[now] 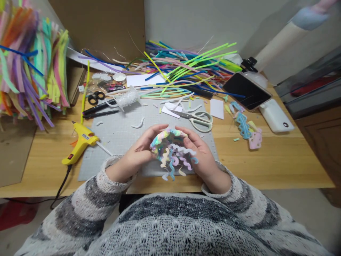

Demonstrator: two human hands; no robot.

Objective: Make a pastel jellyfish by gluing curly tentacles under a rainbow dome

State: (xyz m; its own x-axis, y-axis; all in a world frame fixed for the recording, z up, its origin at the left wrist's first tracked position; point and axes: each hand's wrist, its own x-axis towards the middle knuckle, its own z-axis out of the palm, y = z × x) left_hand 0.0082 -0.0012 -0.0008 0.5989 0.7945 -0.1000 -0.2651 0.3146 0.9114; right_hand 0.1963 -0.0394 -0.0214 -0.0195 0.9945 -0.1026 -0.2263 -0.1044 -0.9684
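A pastel, jellyfish-like craft piece (170,134) with a round rim and several curly strands is held just above the grey cutting mat (106,156), near the table's front edge. My left hand (138,153) grips its left side, thumb toward me and fingers behind. On the right side, my right hand (201,153) is curled round the rim, and blue and purple curls lie against it. The lower strands hang free between both hands. Parts of the fingertips are hidden behind the piece.
A yellow glue gun (81,142) lies left, its cord over the edge. Scissors (201,121) and paper scraps lie beyond the hands. Colourful pipe cleaners (186,67) cover the back; tied bundles (29,64) stand left. A phone (246,90), a white power bank (276,115) and curly pieces (242,126) are right.
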